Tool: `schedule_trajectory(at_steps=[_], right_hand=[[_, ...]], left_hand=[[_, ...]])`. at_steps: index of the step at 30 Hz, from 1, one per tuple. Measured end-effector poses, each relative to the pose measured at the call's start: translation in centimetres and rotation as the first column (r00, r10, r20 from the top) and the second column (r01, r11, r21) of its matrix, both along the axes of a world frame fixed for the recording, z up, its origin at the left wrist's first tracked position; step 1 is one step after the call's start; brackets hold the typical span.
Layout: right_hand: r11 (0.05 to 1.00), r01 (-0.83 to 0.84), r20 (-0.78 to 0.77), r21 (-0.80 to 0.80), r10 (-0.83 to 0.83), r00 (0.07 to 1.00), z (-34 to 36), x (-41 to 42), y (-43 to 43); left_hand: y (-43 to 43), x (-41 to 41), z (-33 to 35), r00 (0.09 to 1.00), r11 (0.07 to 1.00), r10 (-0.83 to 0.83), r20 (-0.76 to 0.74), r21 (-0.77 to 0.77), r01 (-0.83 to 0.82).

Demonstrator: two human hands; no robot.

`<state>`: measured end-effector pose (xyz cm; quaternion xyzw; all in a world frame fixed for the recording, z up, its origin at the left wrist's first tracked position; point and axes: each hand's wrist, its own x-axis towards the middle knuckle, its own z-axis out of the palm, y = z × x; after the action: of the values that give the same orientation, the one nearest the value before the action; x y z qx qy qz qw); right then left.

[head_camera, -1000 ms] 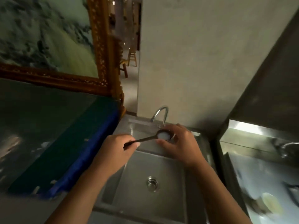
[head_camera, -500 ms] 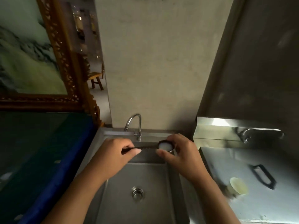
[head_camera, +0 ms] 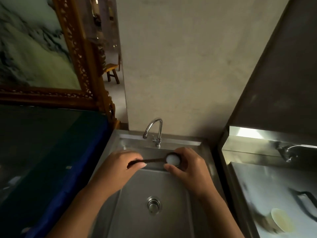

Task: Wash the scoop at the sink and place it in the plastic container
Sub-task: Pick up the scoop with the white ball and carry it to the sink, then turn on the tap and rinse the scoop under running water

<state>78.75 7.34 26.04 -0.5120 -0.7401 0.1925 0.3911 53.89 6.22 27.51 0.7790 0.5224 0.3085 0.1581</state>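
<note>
A dark scoop (head_camera: 172,159) with a long thin handle and a white-looking bowl is held level over the back of the steel sink (head_camera: 173,210). My left hand (head_camera: 118,169) grips the handle end. My right hand (head_camera: 188,167) cups the scoop's bowl, thumb under it. The curved chrome tap (head_camera: 154,129) stands just behind the hands; no water stream is visible. The sink drain (head_camera: 153,204) lies below the hands. No plastic container can be made out for certain.
A dark counter with a blue edge (head_camera: 56,169) flanks the sink on the left, below a gilt-framed painting (head_camera: 37,54). To the right, a second steel basin (head_camera: 274,186) holds a pale cup (head_camera: 281,220) and a black handle (head_camera: 307,198). A plain wall rises behind.
The view has swung, first right then slightly back. Both hands keep hold of the scoop over the sink; its handle has levelled from a tilt to nearly horizontal.
</note>
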Motion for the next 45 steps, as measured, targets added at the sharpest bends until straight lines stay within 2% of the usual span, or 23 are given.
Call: schedule_trajectory(at_steps=[4, 9, 13, 19, 25, 29, 33, 36, 39, 43, 45], right_hand=[[0.998, 0.007, 0.018, -0.070, -0.006, 1.000, -1.7, -1.9, 4.1], [0.992, 0.039, 0.001, -0.120, -0.039, 0.999, -4.3, -5.1, 8.3], [0.989, 0.050, -0.010, -0.143, -0.052, 0.999, -6.8, -7.8, 10.9], [0.972, 0.035, -0.023, -0.231, -0.041, 0.999, -10.9, -10.8, 13.1], [0.948, 0.017, 0.015, -0.317, -0.013, 1.000, -15.0, -10.1, 14.7], [0.891, -0.005, -0.192, -0.455, -0.093, 0.977, -17.6, -8.2, 17.2], [0.879, 0.007, -0.320, -0.477, -0.181, 0.930, -20.2, -7.0, 21.3], [0.832, 0.058, -0.412, -0.552, -0.333, 0.848, -23.4, -6.6, 25.0], [0.801, 0.114, -0.423, -0.588, -0.424, 0.801, -26.4, -6.8, 28.7], [0.817, 0.139, -0.432, -0.560, -0.431, 0.792, -29.3, -7.4, 33.3], [0.823, 0.085, -0.479, -0.561, -0.407, 0.777, -30.1, -7.9, 35.1]], left_hand=[[4.5, -2.2, -1.2, 0.997, 0.998, -0.056, -0.045, -0.027, 0.054], [9.7, -4.8, -3.2, 0.995, 0.997, -0.046, -0.092, -0.062, 0.040], [12.9, -5.5, -6.0, 0.987, 0.987, -0.106, -0.121, -0.138, 0.089], [15.7, -4.8, -10.6, 0.993, 0.973, -0.094, -0.073, -0.217, 0.076], [17.7, -4.1, -14.8, 0.995, 0.960, -0.085, -0.048, -0.271, 0.069], [19.2, -3.8, -17.8, 0.997, 0.945, -0.075, -0.026, -0.321, 0.063], [20.2, -3.3, -20.7, 0.998, 0.939, -0.049, -0.038, -0.344, 0.033], [21.3, -2.9, -22.9, 0.998, 0.935, -0.036, -0.045, -0.354, 0.017], [22.1, -2.6, -24.3, 0.999, 0.932, -0.017, -0.047, -0.363, -0.001], [23.3, -2.4, -25.9, 0.999, 0.933, -0.001, -0.038, -0.359, -0.013], [23.8, -2.5, -26.4, 0.999, 0.937, 0.019, -0.033, -0.347, -0.030]])
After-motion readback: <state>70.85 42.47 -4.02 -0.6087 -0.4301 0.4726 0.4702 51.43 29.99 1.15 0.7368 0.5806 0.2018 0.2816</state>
